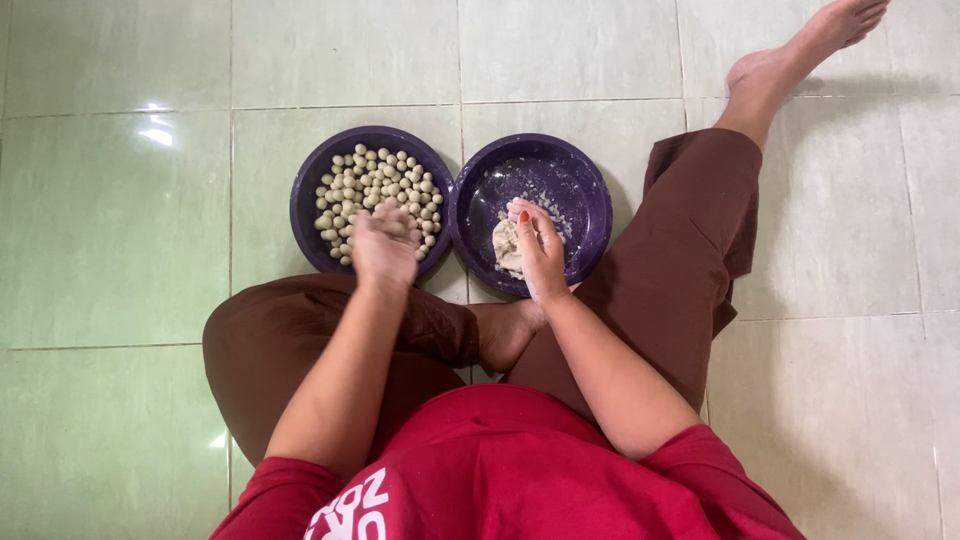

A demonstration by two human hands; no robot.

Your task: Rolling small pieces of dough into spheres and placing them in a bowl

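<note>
- The lump of pale dough lies in the right-hand purple bowl, against its near wall, directly under the right hand.
- That hand rests on top of it, fingers bent down onto the dough; the lump sits just inward of the fingertips, toward the other bowl.
- The left hand hovers over the near edge of the left purple bowl. It is blurred, so whether it is closed or holding anything I cannot tell.
- Small dough balls fill that bowl, beyond the left hand's knuckles.
- The bowls touch side by side on the green tiled floor; the right hand is nearer the lump.
</note>
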